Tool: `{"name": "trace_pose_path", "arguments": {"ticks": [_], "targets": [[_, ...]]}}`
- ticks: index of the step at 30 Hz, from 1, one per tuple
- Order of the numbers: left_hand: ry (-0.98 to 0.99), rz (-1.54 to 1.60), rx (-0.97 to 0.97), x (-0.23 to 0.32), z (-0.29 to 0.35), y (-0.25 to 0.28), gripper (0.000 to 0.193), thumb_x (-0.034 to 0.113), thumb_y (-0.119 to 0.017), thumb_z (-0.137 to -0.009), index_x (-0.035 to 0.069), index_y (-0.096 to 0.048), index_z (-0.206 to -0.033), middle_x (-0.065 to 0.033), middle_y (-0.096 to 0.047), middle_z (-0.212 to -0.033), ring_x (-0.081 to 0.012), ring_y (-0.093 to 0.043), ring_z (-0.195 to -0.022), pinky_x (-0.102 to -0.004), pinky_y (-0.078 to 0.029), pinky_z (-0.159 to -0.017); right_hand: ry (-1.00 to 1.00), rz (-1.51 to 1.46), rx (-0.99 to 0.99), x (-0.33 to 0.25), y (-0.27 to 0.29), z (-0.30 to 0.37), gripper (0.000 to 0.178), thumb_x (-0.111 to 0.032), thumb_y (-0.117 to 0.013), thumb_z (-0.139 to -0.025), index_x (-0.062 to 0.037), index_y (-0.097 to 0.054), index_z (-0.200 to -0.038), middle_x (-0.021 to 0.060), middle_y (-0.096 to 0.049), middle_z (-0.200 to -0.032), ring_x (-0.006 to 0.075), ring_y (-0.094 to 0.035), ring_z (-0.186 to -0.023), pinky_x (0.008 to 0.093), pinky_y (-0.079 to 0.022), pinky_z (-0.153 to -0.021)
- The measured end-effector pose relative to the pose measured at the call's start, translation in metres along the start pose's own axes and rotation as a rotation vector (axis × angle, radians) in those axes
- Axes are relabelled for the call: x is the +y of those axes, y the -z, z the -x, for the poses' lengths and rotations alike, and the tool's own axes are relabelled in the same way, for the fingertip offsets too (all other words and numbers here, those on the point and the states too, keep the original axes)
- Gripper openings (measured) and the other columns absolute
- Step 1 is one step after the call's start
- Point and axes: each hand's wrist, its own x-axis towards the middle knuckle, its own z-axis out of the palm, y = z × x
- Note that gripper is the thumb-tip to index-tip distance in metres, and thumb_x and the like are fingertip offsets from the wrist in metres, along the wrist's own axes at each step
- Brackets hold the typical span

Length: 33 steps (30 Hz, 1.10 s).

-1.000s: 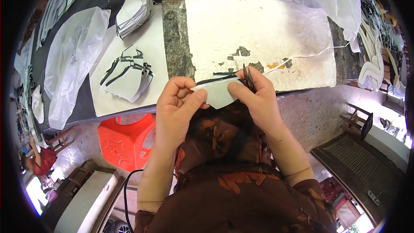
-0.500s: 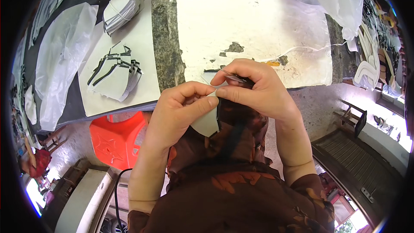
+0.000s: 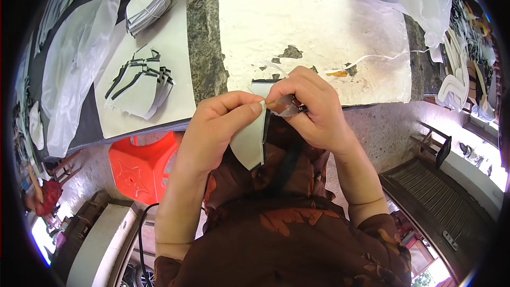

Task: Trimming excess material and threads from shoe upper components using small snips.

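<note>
Piece (image 3: 247, 142) looks unfinished, I judge — left hand (image 3: 208, 127) pinches its top, right hand (image 3: 317, 112) holds scissors (image 3: 290, 108) — black-edged pile (image 3: 139, 95) seemingly done.

The bare left hand (image 3: 212, 127) pinches thumb against forefinger, its other fingers curled under. Just beside its fingertips, the bare right hand (image 3: 313, 109) is bent at the knuckles. The bare left forearm (image 3: 179, 202) and bare right forearm (image 3: 362, 183) angle inward.

Dark brown garment (image 3: 287, 252) with rust-orange leaf-like patches (image 3: 273, 225), short sleeves (image 3: 383, 239) in matching print, bare hands (image 3: 210, 127).
</note>
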Motion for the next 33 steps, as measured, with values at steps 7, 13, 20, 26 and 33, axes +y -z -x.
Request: {"name": "trace_pose_path", "arguments": {"ticks": [7, 13, 20, 26, 33], "targets": [[-0.034, -0.05, -0.026, -0.005, -0.001, -0.001, 0.017, 0.013, -0.066, -0.1, 0.0, -0.072, -0.109, 0.0037, -0.069, -0.093, -0.0013, -0.059, -0.084, -0.0184, -0.046, -0.075, 0.157, 0.043, 0.094, 0.011, -0.011, 0.0, 0.034, 0.007, -0.065, -0.074, -0.0072, -0.065, -0.105, 0.0079, -0.065, -0.093, 0.0286, -0.062, -0.082, 0.036, -0.051, -0.068], [0.008, 0.022, -0.084, -0.003, -0.001, 0.003, 0.019, 0.01, -0.066, -0.1, -0.001, -0.07, -0.116, 0.0022, -0.07, -0.099, -0.0022, -0.061, -0.088, -0.0195, -0.048, -0.078, 0.135, 0.083, 0.006, 0.012, -0.009, 0.001, 0.036, 0.008, -0.063, -0.073, -0.0084, -0.063, -0.105, 0.0078, -0.066, -0.096, 0.0298, -0.063, -0.087, 0.0374, -0.052, -0.072], [0.047, 0.029, -0.103, -0.002, 0.001, 0.003, 0.034, -0.003, -0.067, -0.094, -0.002, -0.064, -0.127, -0.0068, -0.072, -0.116, -0.0088, -0.066, -0.103, -0.0242, -0.052, -0.091, 0.084, 0.06, 0.035, 0.012, -0.012, 0.002, 0.035, 0.009, -0.061, -0.074, -0.0078, -0.061, -0.105, 0.0087, -0.065, -0.096, 0.0305, -0.061, -0.085, 0.0392, -0.051, -0.073], [0.094, 0.098, -0.116, 0.0, 0.003, 0.002, 0.037, -0.005, -0.068, -0.092, -0.002, -0.064, -0.128, -0.0084, -0.072, -0.117, -0.0112, -0.068, -0.104, -0.0256, -0.053, -0.093, 0.073, 0.051, 0.049, 0.013, -0.013, 0.005, 0.034, 0.008, -0.062, -0.074, -0.007, -0.06, -0.105, 0.0103, -0.064, -0.096, 0.0316, -0.061, -0.086, 0.0406, -0.05, -0.074], [0.052, 0.124, -0.093, -0.006, 0.0, 0.0, 0.036, -0.007, -0.07, -0.089, -0.001, -0.065, -0.125, -0.0104, -0.072, -0.118, -0.0128, -0.069, -0.104, -0.0262, -0.055, -0.091, 0.081, 0.068, 0.06, 0.013, -0.015, 0.005, 0.035, 0.007, -0.063, -0.074, -0.0065, -0.06, -0.106, 0.0111, -0.064, -0.098, 0.0339, -0.061, -0.087, 0.0417, -0.051, -0.075]]}}
